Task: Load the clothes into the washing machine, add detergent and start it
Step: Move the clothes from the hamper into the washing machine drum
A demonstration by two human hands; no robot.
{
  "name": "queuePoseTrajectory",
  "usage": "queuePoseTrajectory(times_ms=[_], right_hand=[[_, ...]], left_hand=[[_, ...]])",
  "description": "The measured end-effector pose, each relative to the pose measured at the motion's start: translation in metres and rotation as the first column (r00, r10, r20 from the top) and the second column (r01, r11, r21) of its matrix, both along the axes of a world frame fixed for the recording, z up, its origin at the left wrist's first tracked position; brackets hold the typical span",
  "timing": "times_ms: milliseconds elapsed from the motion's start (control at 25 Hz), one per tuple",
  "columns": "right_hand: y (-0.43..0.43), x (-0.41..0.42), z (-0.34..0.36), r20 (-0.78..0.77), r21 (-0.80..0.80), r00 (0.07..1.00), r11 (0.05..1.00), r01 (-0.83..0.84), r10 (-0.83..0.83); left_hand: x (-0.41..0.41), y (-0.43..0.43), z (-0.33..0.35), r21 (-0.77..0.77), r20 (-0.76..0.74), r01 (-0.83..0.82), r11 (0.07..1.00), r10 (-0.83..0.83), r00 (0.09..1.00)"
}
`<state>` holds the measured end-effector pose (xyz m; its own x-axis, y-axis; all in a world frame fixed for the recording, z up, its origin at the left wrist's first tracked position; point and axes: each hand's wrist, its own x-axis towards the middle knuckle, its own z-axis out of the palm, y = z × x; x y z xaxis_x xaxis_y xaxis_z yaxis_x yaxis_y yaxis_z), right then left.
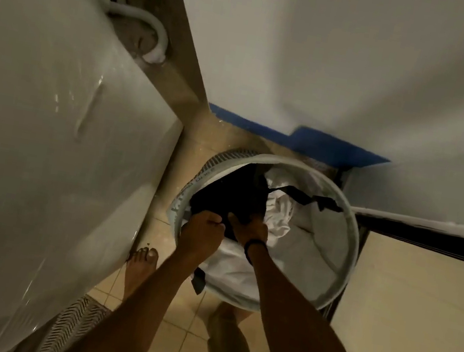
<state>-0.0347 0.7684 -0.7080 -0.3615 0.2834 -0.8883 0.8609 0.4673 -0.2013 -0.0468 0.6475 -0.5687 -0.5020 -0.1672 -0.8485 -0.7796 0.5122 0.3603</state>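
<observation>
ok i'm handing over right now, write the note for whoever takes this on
Left hand: grips the black garment in the laundry basket.
Right hand: grips the same garment, close beside the left.
White clothes lie in the basket next to the black garment. The washing machine stands left of the basket; its opening does not show.
Done: nothing visibly loaded.
Left: move the clothes into the machine, add detergent (none in view), start it.

Left hand [202, 230] and right hand [250, 228] on a black garment [226, 195] inside the round laundry basket [330, 238]
</observation>
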Motion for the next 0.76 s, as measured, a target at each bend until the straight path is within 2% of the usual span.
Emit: queuePoseTrajectory(times_ms=[120, 200, 320, 440, 560, 640, 760], right_hand=[[-0.034, -0.003, -0.031, -0.03, 0.166, 0.998, 0.985, -0.054, 0.06], [-0.05, 0.003, -0.007, -0.216, 0.245, 0.976, 0.966, 0.083, -0.029], [-0.057, 0.032, 0.087, -0.522, 0.12, 0.808, 0.914, 0.388, -0.275], [-0.043, 0.067, 0.205, -0.61, 0.006, 0.674, 0.848, 0.53, -0.417], [-0.027, 0.088, 0.309, -0.653, 0.041, 0.652, 0.841, 0.539, -0.385], [-0.024, 0.085, 0.364, -0.657, 0.058, 0.651, 0.836, 0.545, -0.379], [-0.02, 0.063, 0.432, -0.704, 0.052, 0.611, 0.832, 0.553, -0.362]], left_hand=[[0.012, -0.016, -0.015, 0.005, -0.002, -0.067, 0.998, 0.067, 0.998], [0.021, -0.021, -0.005, 0.035, -0.003, -0.133, 0.991, 0.133, 0.991], [0.029, -0.024, 0.038, 0.056, 0.013, -0.184, 0.981, 0.184, 0.983], [0.029, -0.026, 0.088, 0.085, 0.064, -0.317, 0.945, 0.312, 0.948], [0.031, -0.028, 0.142, 0.113, 0.083, -0.368, 0.923, 0.36, 0.929], [0.036, -0.029, 0.173, 0.131, 0.085, -0.362, 0.923, 0.354, 0.931], [0.034, -0.022, 0.255, 0.183, 0.052, -0.349, 0.919, 0.346, 0.937]])
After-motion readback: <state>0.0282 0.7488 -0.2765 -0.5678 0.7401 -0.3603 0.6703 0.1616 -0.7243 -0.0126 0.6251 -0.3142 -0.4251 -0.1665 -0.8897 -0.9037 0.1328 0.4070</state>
